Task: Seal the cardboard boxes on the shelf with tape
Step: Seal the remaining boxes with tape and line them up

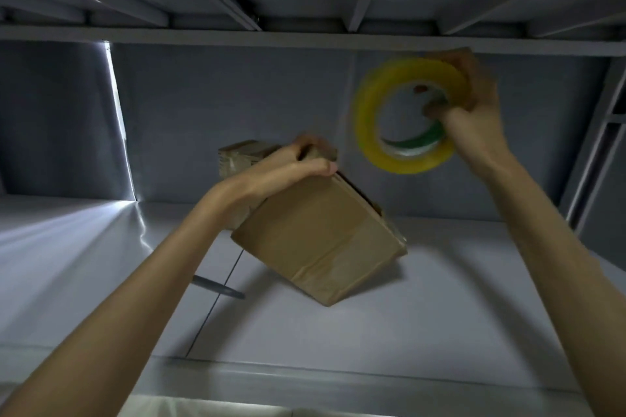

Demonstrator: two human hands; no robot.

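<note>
While the cardboard box point(321, 237) is tipped up on one corner on the grey shelf point(440, 315), its upper end is gripped by the left hand point(288, 162), fingers curled over the top edge and thumb along the near side. A strip of tape already runs down the face turned toward the camera, so I judge that the seam on the far, upper side is the one in hand. Behind the box, partly hidden by the left hand, stands a second box point(242, 154) with shiny tape on it, near the back wall.

Up and to the right, well clear of the box, the right hand point(474, 112) holds the roll of yellow tape point(406, 115), fingers hooked through the core and thumb on the outer rim. The roll is blurred, and I cannot tell whether a free end has been pulled.

To do this step well, the box should probably be set flat or braced firmly, flaps pressed together, and the tape brought down onto the seam, then smoothed past both edges.

A dark pen-like object point(220, 286) lies on the shelf just left of the box. The roll's core shows green and red marks, but no writing is legible anywhere.
</note>
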